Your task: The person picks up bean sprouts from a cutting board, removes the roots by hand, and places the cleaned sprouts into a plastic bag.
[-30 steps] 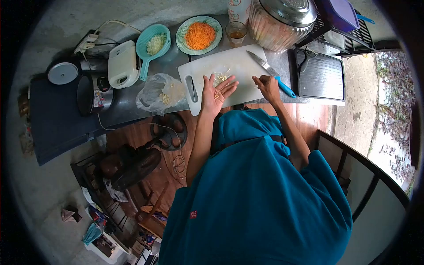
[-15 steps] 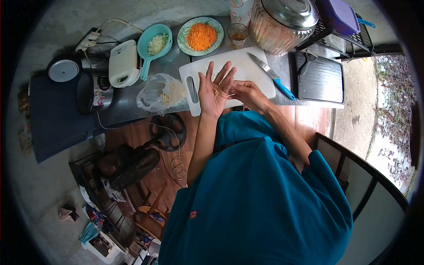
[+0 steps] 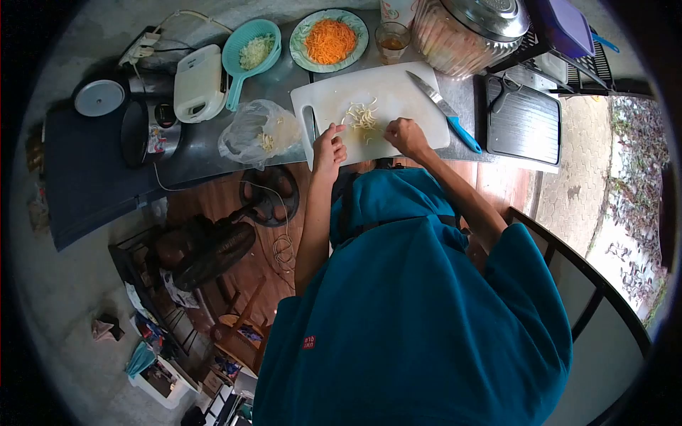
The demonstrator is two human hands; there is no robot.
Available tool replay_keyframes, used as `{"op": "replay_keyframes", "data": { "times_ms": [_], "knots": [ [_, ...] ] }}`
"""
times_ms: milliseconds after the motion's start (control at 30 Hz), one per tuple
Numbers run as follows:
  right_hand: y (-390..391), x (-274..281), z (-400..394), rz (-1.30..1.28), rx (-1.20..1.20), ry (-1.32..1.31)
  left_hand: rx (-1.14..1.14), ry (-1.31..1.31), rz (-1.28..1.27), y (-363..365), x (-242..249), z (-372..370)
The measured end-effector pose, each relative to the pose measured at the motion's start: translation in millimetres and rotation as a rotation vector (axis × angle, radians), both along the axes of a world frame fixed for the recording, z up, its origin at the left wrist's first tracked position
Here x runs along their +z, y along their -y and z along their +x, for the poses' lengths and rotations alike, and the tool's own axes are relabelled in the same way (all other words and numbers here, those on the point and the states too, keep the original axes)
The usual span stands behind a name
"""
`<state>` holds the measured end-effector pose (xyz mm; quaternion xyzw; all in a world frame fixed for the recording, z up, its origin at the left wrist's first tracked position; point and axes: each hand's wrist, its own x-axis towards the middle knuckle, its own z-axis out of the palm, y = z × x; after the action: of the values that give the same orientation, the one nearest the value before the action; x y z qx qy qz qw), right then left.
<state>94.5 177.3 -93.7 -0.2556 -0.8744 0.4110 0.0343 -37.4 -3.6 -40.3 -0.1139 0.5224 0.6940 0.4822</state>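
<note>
A small pile of bean sprouts (image 3: 362,116), pale thin strands, lies on the white cutting board (image 3: 334,92). My left hand (image 3: 329,150) is at the board's near left edge, its fingers loosely bent and apart, with nothing visible in it. Just right of the pile, my right hand (image 3: 407,137) is closed with its fingertips pinched over the board; whatever they hold is too small to make out. A knife (image 3: 442,108) with a blue handle rests along the board's right side. More sprouts show in the clear plastic bag (image 3: 249,135) left of the board.
Behind the board stand a turquoise strainer (image 3: 241,53) with pale shreds, a plate (image 3: 302,50) of shredded carrot, a glass (image 3: 392,42) and a large lidded jar (image 3: 465,42). A griddle (image 3: 526,121) lies at right, a white appliance (image 3: 199,85) at left.
Sprouts that lay in my upturned left palm are now on the board. My left hand has turned over and moved slightly left and down; my right hand has moved a little right, away from it.
</note>
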Motion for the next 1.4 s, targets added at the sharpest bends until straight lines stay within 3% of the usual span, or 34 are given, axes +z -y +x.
{"op": "replay_keyframes", "data": {
  "times_ms": [133, 433, 567, 667, 733, 933, 1133, 1267, 1400],
  "knots": [
    [18, -19, -16, 0.260, 0.031, 0.071, -0.012, -0.036, -0.031, 0, -9, 8],
    [13, -39, -10, 0.201, -0.013, -0.011, -0.128, -0.171, -0.095, -13, -13, 23],
    [15, -46, -14, 0.288, -0.057, 0.031, -0.197, -0.209, -0.118, -17, -18, 23],
    [8, -10, -17, 0.176, 0.030, 0.084, -0.245, -0.275, -0.149, -23, -17, 23],
    [7, 15, -19, -0.077, 0.000, -0.015, -0.262, -0.309, -0.181, -24, -14, 26],
    [6, 80, -23, -0.129, 0.146, -0.260, -0.295, -0.377, -0.135, -36, 5, 21],
    [8, 93, -22, -0.264, 0.001, -0.280, -0.194, -0.450, -0.011, -34, 23, 18],
    [14, 92, -22, -0.347, -0.033, -0.291, -0.026, -0.255, 0.182, -32, 24, 19],
    [13, 98, -21, -0.237, 0.004, -0.323, -0.039, -0.221, 0.200, -31, 30, 22]
  ]
}}
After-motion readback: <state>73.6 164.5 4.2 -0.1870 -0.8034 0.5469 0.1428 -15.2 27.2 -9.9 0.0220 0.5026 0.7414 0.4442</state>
